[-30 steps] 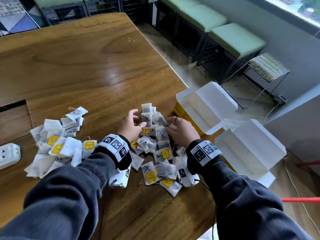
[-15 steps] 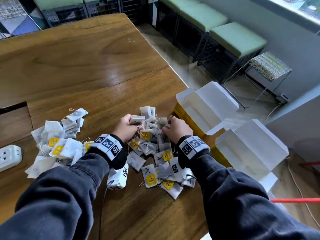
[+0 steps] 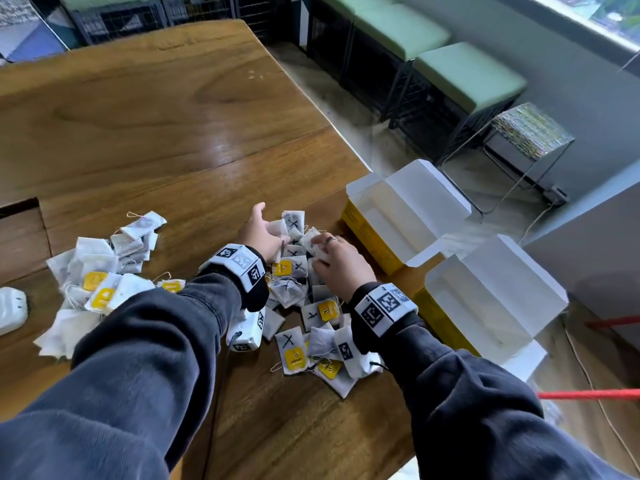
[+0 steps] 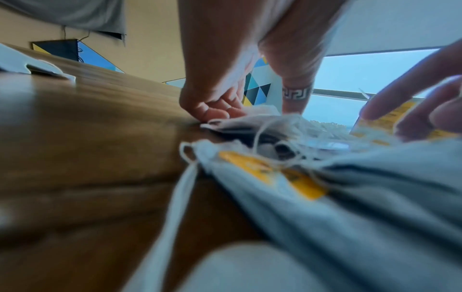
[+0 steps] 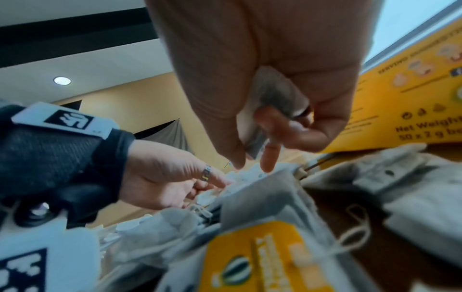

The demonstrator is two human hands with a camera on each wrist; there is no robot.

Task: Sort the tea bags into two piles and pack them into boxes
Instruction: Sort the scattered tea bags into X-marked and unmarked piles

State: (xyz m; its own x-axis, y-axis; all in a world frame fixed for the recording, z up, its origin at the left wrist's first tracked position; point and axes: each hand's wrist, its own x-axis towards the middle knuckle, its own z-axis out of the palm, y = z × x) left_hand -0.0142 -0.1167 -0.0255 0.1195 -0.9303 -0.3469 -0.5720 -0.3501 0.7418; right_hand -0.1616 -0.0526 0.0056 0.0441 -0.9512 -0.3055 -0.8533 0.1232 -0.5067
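Observation:
Two heaps of tea bags lie on the wooden table (image 3: 173, 133). The plain heap (image 3: 100, 282) is at the left, and the heap marked with black X's (image 3: 298, 306) lies under my hands. My left hand (image 3: 273, 233) is at the far end of that heap, fingers curled onto a tea bag (image 4: 250, 116), thumb sticking out. My right hand (image 3: 322, 251) faces it and holds a tea bag (image 5: 272, 102) tucked between curled fingers and palm. Two open yellow boxes (image 3: 408, 216) (image 3: 485, 299) stand just right of the heap, both white inside.
A white power socket (image 3: 10, 310) lies at the left edge, beyond the plain heap. A cutout (image 3: 20, 206) breaks the tabletop at the far left. The boxes stand along the table's right edge, with green stools (image 3: 467, 74) and floor beyond. A red rod (image 3: 588, 394) lies low right.
Both hands closed in from the sides of the marked heap to its far end. The left thumb has since spread outward, and the right hand now has a bag in its fingers.

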